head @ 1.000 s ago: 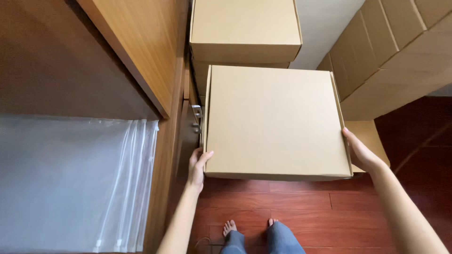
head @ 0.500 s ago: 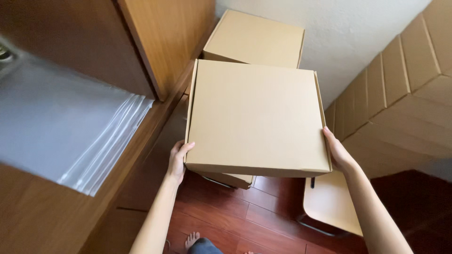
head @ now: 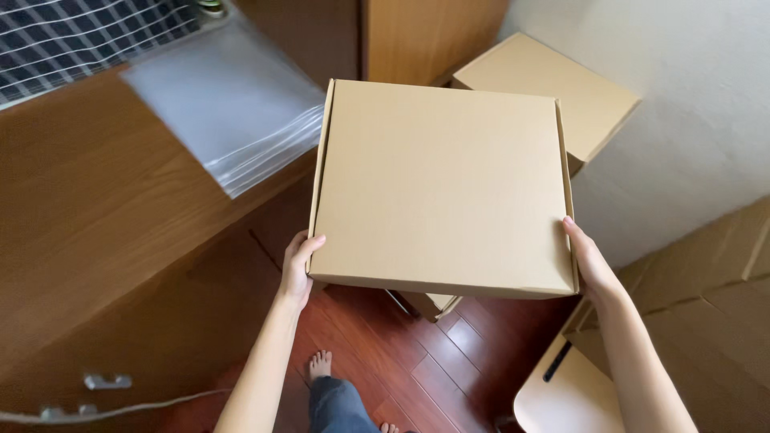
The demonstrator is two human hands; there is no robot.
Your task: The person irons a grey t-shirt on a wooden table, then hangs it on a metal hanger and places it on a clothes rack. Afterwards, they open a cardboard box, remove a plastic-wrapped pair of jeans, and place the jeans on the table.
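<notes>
A: Where do our hands sit?

B: Our left hand and right hand press flat against opposite sides of the closed cardboard box, clamping it in mid-air above the red wooden floor.

A: Beyond it?

B: A second box by the wall; clear plastic bags on the wooden desk.

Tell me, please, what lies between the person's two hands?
In the head view, a closed brown cardboard box spans the gap, the left hand and right hand each pressed against one side.

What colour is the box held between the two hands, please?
Plain light brown cardboard box, unprinted, seen best in the head view.
</notes>
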